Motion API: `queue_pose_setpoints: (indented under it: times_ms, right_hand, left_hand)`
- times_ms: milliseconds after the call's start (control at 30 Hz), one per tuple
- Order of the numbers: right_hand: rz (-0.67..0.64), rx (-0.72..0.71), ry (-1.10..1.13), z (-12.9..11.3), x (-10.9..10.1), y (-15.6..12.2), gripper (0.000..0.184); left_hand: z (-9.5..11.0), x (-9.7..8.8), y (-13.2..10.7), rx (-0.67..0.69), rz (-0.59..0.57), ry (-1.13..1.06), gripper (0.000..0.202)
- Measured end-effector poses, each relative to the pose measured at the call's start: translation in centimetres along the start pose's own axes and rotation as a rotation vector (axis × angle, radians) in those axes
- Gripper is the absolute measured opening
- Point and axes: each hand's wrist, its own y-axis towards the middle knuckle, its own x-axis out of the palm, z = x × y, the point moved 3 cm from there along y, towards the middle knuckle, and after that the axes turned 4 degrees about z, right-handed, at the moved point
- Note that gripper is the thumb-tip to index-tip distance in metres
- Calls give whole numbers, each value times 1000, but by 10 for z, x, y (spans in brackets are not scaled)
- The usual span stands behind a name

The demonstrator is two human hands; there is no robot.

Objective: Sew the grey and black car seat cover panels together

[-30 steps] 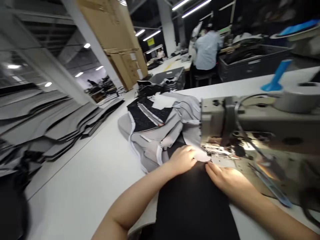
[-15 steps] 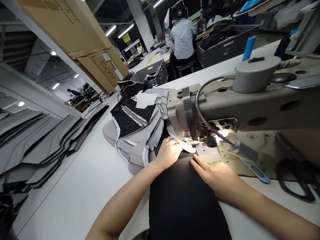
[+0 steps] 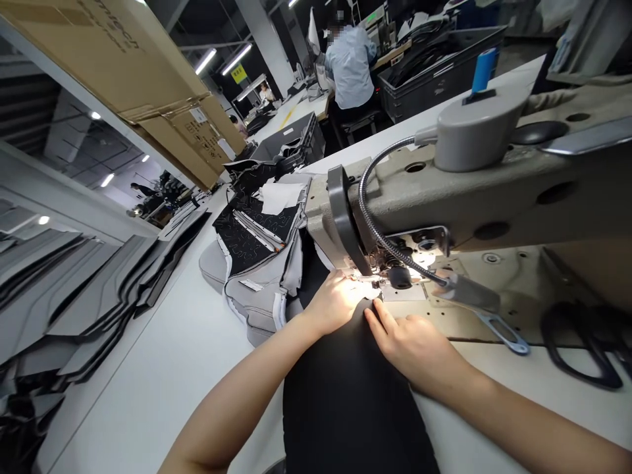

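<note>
Gooseneck lamp (image 3: 395, 253) overhangs needle — scissors (image 3: 577, 339) right, fabric stack (image 3: 257, 257) left.

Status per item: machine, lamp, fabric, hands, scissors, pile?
sewing machine: running or stopped, cannot tell
lamp: lit
black fabric: spread flat, far edge under the sewing machine head
left hand: on the black fabric's far edge, in the lamp light; grip unclear
right hand: open, flat on the black fabric
scissors: lying right of the sewing machine, untouched
grey pile: heaped left of the sewing machine
</note>
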Motion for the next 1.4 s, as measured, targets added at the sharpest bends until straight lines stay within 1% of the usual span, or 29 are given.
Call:
queue_pose_setpoints:
  times_ms: [100, 167, 267, 433, 533, 600, 633, 667, 700, 733, 767, 800, 833, 867, 900, 933, 967, 1000, 1033, 1067, 1100, 1133, 1167, 1233, 1267, 1300, 1333, 1367, 1400]
  right_hand:
    - [9, 5, 10, -1, 1, 0, 48]
    - [-9, 18, 17, 0, 2, 2, 50]
    - [-15, 57, -5, -1, 0, 3, 50]
    - [100, 110, -30, -4, -10, 2, 41]
    - [118, 90, -13, -1, -6, -3, 45]
    - [111, 50, 23, 4, 0, -8, 52]
    - [115, 27, 54, 8, 2, -12, 56]
    - [128, 6, 89, 13, 3, -15, 58]
    - [152, -9, 131, 18, 1, -18, 58]
    - [178, -20, 174, 23, -1, -19, 55]
    - [204, -26, 214, 27, -5, -20, 50]
    - [231, -31, 252, 29, -10, -18, 45]
    - [252, -38, 292, 29, -15, -15, 41]
    - [263, -51, 337, 26, -18, -10, 40]
    - [268, -68, 382, 20, -20, -3, 40]
    - [262, -85, 422, 12, -19, 6, 41]
    - [249, -99, 454, 2, -17, 16, 43]
    - [232, -107, 471, -9, -12, 28, 45]
    - [215, -108, 470, -20, -7, 40, 47]
    - [204, -97, 456, -29, -1, 51, 49]
    - [194, -65, 437, -37, 5, 62, 50]
    - [183, -14, 417, -42, 11, 71, 51]
    - [168, 49, 399, -45, 16, 79, 52]
    - [132, 170, 371, -47, 23, 88, 56]
    - [118, 209, 362, -47, 25, 90, 55]
    - [107, 229, 360, -47, 26, 91, 52]
    - [101, 236, 365, -47, 26, 91, 45]
    - [103, 237, 375, -47, 27, 89, 37]
    - [114, 239, 390, -48, 26, 87, 31]
  left_hand:
    - [5, -1, 1, 33, 16, -19, 29]
    - [10, 0, 2, 55, -8, 4, 28]
    - [14, 3, 4, 35, -53, 84, 28]
    - [19, 16, 7, -2, -93, 159, 25]
    - [21, 21, 7, -25, -85, 188, 25]
    - [20, 16, 3, 4, -67, 166, 25]
    - [17, 11, -1, 15, -52, 151, 26]
    - [10, 3, -6, -2, -27, 146, 26]
    - [0, -7, -12, -63, 8, 159, 26]
    - [-14, -18, -21, -179, 48, 193, 29]
    - [-31, -29, -31, -344, 77, 236, 37]
    - [-49, -37, -43, -542, 62, 270, 52]
    - [-67, -42, -56, -732, 3, 280, 69]
    - [-82, -43, -68, -889, -89, 269, 84]
    - [-93, -41, -78, -993, -187, 243, 93]
    - [-101, -37, -85, -1044, -270, 216, 95]
    - [-108, -32, -88, -1054, -317, 200, 91]
    - [-112, -29, -89, -1041, -325, 203, 82]
    - [-116, -28, -88, -1023, -308, 219, 71]
    - [-120, -31, -86, -1012, -295, 240, 61]
    - [-125, -38, -85, -1003, -287, 262, 52]
    - [-129, -50, -85, -998, -283, 285, 46]
    - [-133, -68, -88, -997, -282, 310, 41]
    - [-134, -115, -102, -997, -280, 360, 34]
    - [-129, -141, -114, -999, -277, 386, 33]
    - [-118, -166, -129, -1001, -277, 410, 32]
    - [-101, -187, -146, -1005, -276, 436, 33]
    - [-79, -203, -166, -1003, -288, 461, 34]
    - [-51, -211, -185, -979, -324, 489, 33]
